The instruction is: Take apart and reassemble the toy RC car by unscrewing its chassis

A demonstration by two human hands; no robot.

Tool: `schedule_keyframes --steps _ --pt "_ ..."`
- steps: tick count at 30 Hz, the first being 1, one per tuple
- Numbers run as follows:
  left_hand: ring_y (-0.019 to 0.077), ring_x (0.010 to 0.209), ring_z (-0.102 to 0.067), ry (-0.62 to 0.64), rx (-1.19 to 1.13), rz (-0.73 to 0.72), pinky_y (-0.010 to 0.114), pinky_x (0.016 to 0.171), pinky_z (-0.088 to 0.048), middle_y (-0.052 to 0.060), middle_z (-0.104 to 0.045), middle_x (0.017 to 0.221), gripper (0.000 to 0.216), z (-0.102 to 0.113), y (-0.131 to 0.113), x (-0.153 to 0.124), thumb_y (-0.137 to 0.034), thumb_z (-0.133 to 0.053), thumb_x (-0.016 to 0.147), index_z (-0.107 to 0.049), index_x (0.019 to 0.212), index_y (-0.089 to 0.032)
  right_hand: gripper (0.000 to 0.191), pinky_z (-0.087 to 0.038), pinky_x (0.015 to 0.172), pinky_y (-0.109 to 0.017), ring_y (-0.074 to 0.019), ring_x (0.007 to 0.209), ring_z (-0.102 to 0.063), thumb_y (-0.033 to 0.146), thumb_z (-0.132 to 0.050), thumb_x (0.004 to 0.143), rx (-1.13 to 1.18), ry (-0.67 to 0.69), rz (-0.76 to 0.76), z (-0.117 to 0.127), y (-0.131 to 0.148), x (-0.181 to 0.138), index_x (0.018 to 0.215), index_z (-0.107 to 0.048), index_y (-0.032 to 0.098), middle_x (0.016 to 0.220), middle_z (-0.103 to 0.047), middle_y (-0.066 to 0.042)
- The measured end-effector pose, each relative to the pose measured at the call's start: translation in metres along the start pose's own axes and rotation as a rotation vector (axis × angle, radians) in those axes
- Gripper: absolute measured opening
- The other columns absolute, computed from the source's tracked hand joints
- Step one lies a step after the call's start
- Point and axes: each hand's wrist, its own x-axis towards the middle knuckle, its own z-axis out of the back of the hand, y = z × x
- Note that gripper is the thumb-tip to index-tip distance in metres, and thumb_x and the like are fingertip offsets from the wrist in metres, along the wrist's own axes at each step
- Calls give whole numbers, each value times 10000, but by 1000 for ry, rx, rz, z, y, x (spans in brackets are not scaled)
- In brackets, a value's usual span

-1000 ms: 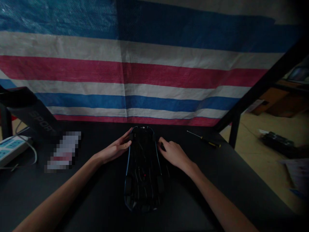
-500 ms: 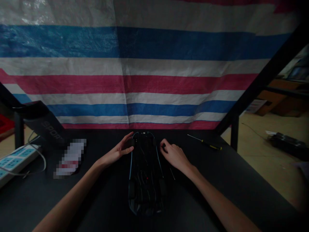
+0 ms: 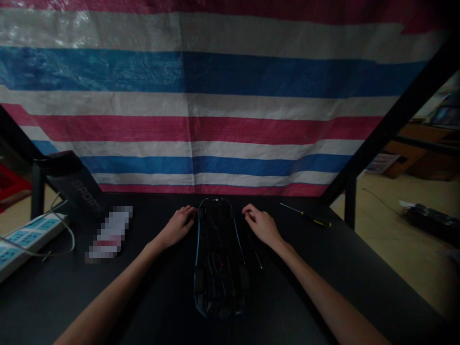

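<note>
One dark toy car (image 3: 218, 239), underside up, lies between left hand (image 3: 178, 225) and right hand (image 3: 262, 227) (fingers loosely curled, either grip impossible to tell), black-and-yellow screwdriver (image 3: 313, 219) farther right.

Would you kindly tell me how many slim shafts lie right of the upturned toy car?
2: one on the screwdriver right of the right hand; the other between the toy car and right forearm. Others may hide in shadow.

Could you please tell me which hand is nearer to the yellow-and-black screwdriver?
The right hand: it is left of the screwdriver, while the left hand is farther left, across the upturned toy car.
</note>
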Motion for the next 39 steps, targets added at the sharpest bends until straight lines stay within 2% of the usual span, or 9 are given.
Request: schedule_keyframes --steps 7,14,24,30,34,39 --pt "300 1172 -613 -1 72 12 500 1094 -444 124 -662 1221 269 -4 3 -1 -232 -436 1034 -662 1179 -217 219 -333 630 -268 -176 701 -658 271 -472 994 1 15 31 -1 1 -1 1098 -664 278 779 -715 27" --pt "289 1134 -616 14 104 15 502 1067 -455 124 -650 1226 299 -4 4 -2 -287 -397 1074 -645 1225 -213 229 -327 625 -263 -169 706 -650 262 -482 990 -20 28 4 -1 2 0 1109 -676 283 801 -716 24" --pt "300 1186 -615 20 104 22 565 1124 -419 123 -636 1284 328 -6 6 -2 -312 -371 1092 -628 1277 -225 220 -303 611 -269 -173 723 -653 263 -484 998 -42 28 17 0 3 -1 1094 -680 287 795 -704 24" --pt "292 1173 -614 24 98 14 529 1109 -438 131 -642 1277 315 -6 5 -1 -299 -385 1086 -641 1248 -211 215 -309 615 -265 -168 714 -646 264 -485 997 -42 27 23 1 2 0 1088 -679 286 780 -692 31" --pt "295 1187 -610 29 95 13 536 1123 -421 125 -639 1292 321 -5 5 -1 -303 -382 1089 -621 1289 -227 212 -307 616 -266 -164 707 -639 271 -487 997 -40 27 26 0 1 0 1085 -679 282 767 -682 33" --pt "301 1189 -608 29 93 9 536 1110 -426 121 -634 1279 315 -5 4 -1 -320 -372 1094 -629 1246 -220 210 -297 607 -267 -162 694 -629 272 -484 994 -40 23 29 -1 0 0 1076 -677 283 752 -673 34"
